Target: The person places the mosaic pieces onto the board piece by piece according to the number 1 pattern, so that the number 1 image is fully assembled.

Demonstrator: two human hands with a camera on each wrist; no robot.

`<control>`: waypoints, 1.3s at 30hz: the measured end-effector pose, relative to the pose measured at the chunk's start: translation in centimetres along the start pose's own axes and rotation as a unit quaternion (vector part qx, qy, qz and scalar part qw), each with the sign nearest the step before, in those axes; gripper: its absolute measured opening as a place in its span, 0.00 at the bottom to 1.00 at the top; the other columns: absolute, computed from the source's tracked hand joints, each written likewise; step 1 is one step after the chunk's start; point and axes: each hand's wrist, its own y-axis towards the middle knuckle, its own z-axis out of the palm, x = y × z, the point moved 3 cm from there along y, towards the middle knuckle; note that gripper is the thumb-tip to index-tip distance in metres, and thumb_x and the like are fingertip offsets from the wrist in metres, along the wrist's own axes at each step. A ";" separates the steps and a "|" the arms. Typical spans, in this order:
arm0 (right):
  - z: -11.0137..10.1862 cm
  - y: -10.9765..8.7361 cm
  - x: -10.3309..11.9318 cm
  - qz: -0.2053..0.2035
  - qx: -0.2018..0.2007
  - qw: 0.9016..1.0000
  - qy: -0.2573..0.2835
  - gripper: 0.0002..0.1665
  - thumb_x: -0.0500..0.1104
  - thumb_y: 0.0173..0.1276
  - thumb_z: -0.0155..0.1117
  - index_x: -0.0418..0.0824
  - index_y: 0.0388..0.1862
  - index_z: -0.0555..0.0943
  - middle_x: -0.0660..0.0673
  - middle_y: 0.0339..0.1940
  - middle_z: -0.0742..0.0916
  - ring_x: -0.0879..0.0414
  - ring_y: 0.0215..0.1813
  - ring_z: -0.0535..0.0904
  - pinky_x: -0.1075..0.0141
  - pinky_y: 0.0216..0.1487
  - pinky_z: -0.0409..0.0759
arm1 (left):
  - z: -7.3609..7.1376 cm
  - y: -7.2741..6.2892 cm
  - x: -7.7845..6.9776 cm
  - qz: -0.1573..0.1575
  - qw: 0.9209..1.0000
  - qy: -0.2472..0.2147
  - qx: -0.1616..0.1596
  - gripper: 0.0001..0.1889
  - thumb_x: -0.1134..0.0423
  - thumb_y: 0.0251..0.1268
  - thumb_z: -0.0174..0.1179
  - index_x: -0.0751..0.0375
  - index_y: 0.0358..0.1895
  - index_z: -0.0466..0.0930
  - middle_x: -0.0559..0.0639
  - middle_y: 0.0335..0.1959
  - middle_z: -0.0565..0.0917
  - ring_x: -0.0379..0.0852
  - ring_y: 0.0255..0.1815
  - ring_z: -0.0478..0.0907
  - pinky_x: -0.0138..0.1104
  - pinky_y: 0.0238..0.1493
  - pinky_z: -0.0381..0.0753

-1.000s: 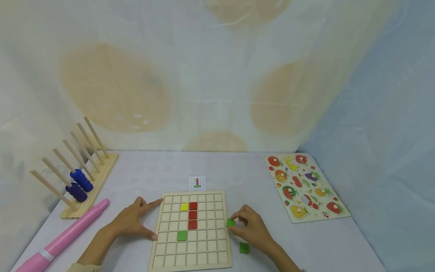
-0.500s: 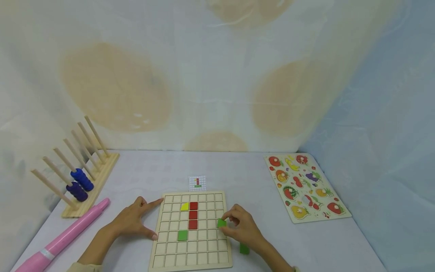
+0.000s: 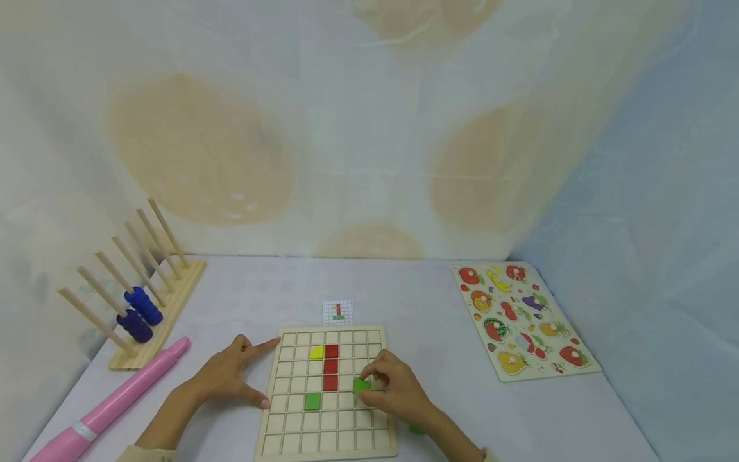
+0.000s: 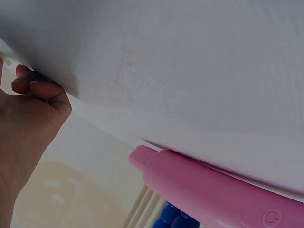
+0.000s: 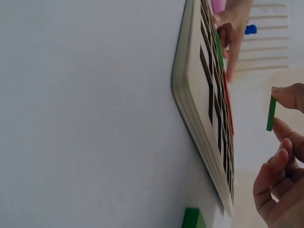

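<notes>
A wooden grid board (image 3: 316,421) lies on the table, with one yellow tile (image 3: 316,352) of cut-corner shape, red tiles (image 3: 330,366) in a column and a green tile (image 3: 312,402) in its cells. My left hand (image 3: 226,374) touches the board's left edge with index finger and thumb spread; its other fingers are bent. Between thumb and index finger, my right hand (image 3: 397,390) pinches a green square tile (image 5: 271,113), held above the right part of the grid. Another green tile (image 5: 192,218) lies on the table beside the board, mostly hidden by my right arm in the head view.
Behind the board lies a small pattern card (image 3: 337,312). At left are a wooden peg rack (image 3: 176,307) with blue and purple beads and a pink wand-like object (image 3: 124,394). A fruit puzzle board (image 3: 522,321) lies at right, near the cloth wall.
My right hand has carried the pinched green tile leftward, from beside the board's right edge to over its cells. The left hand keeps its place at the left edge.
</notes>
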 end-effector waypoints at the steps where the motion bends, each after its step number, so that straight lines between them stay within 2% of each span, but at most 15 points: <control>1: 0.2 0.1 0.1 0.001 0.005 1.000 -0.001 0.12 0.39 0.53 0.77 0.46 0.36 0.86 0.44 0.31 0.75 0.64 0.33 0.66 0.73 0.35 0.68 | 0.0 0.0 0.0 0.000 1.000 0.000 0.000 0.61 0.29 0.26 0.76 0.38 0.75 0.63 0.50 0.41 0.63 0.44 0.32 0.63 0.33 0.32 0.61; 9: 1.9 1.0 0.8 -0.014 0.042 0.998 -0.037 0.11 0.42 0.53 0.78 0.46 0.36 0.87 0.50 0.30 0.76 0.67 0.31 0.65 0.74 0.32 0.67 | -0.1 -0.1 -0.1 -0.004 1.000 0.000 -0.002 0.61 0.29 0.26 0.76 0.38 0.75 0.64 0.50 0.41 0.63 0.44 0.32 0.63 0.34 0.32 0.61; 21: 3.7 1.7 1.1 -0.030 0.071 0.990 -0.120 0.11 0.45 0.54 0.78 0.47 0.36 0.87 0.58 0.31 0.76 0.71 0.34 0.69 0.76 0.37 0.70 | -0.2 -0.2 -0.5 -0.009 1.000 0.000 0.001 0.61 0.29 0.26 0.76 0.37 0.75 0.63 0.50 0.42 0.63 0.44 0.33 0.63 0.35 0.34 0.62; 26: 4.3 1.9 1.0 -0.038 0.085 0.985 -0.144 0.10 0.46 0.55 0.76 0.48 0.37 0.88 0.59 0.31 0.75 0.72 0.30 0.65 0.77 0.33 0.67 | -0.3 -0.2 -0.5 -0.011 1.000 0.003 -0.001 0.61 0.29 0.26 0.76 0.37 0.75 0.63 0.50 0.41 0.63 0.45 0.32 0.63 0.35 0.33 0.61; 33: 4.8 1.9 1.5 -0.071 0.065 0.975 -0.201 0.10 0.46 0.55 0.78 0.46 0.36 0.89 0.59 0.30 0.77 0.73 0.31 0.67 0.79 0.35 0.68 | -0.2 -0.1 -0.5 -0.017 1.000 0.005 0.001 0.61 0.29 0.25 0.77 0.37 0.75 0.64 0.50 0.42 0.63 0.45 0.33 0.64 0.35 0.33 0.62; 39: 5.0 1.9 2.0 -0.075 0.053 0.970 -0.224 0.11 0.47 0.53 0.79 0.47 0.34 0.88 0.60 0.30 0.77 0.73 0.31 0.68 0.79 0.34 0.68 | -0.1 -0.1 -0.3 -0.007 1.000 0.005 -0.004 0.61 0.28 0.25 0.76 0.38 0.75 0.64 0.50 0.41 0.62 0.44 0.33 0.63 0.34 0.33 0.61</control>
